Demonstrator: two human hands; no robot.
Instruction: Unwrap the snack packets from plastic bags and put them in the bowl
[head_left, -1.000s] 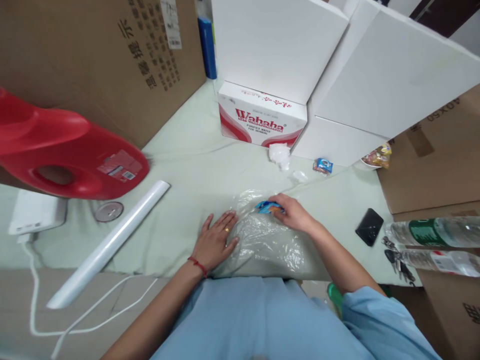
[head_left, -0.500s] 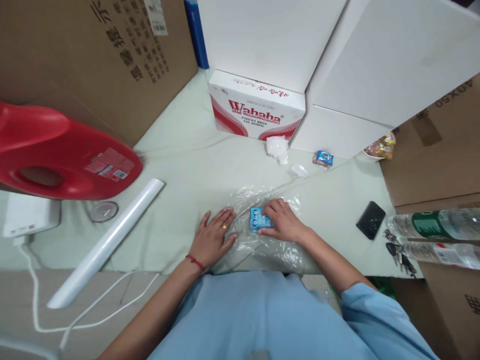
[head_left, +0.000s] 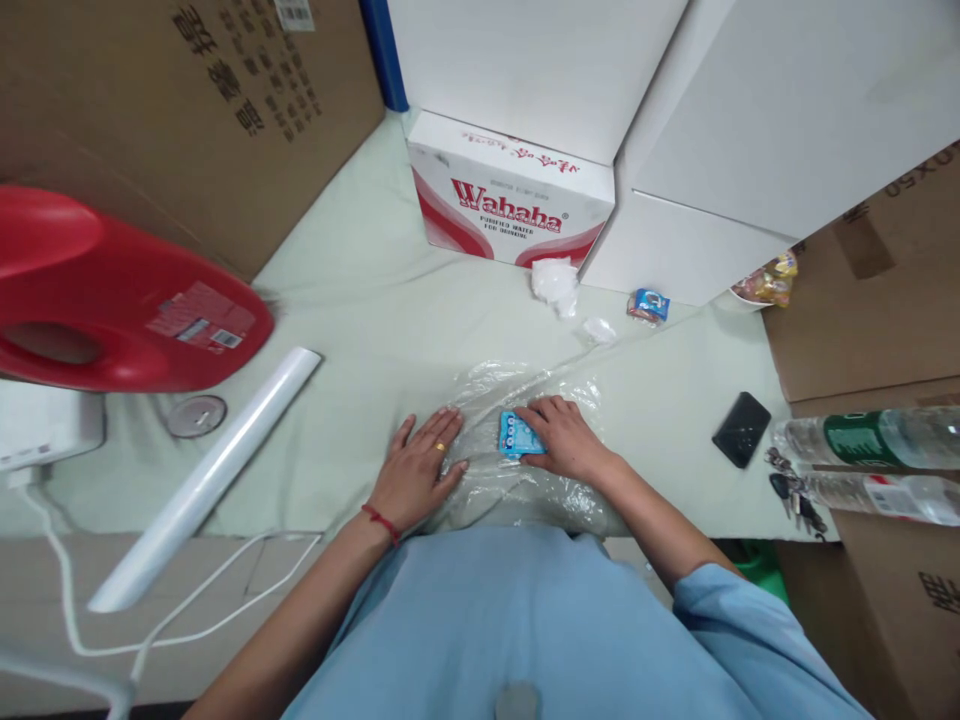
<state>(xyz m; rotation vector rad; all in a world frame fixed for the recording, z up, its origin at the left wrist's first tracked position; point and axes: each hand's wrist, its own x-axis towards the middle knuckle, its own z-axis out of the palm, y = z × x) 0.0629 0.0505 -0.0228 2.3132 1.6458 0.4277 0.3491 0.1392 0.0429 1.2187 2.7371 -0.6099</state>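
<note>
A crumpled clear plastic bag (head_left: 540,490) lies on the pale green cloth right in front of me. My left hand (head_left: 417,472) rests flat on the bag's left edge, fingers stretched out, a ring on one finger and a red string at the wrist. My right hand (head_left: 564,440) lies on the bag's middle with its fingertips pressed on a small blue packet (head_left: 512,434), which lies flat on the plastic.
A red detergent jug (head_left: 120,310) lies at left, with a white roll (head_left: 206,480), a round metal lid (head_left: 196,415) and a white cable (head_left: 172,625) near it. A Wahaha box (head_left: 510,205) and white boxes stand behind. Another blue packet (head_left: 648,305), black phone (head_left: 741,429), keys and bottles (head_left: 870,440) sit right.
My right hand has drawn the blue packet back toward me from the bag's far edge and laid it flat on the plastic. My left hand has stayed flat on the bag.
</note>
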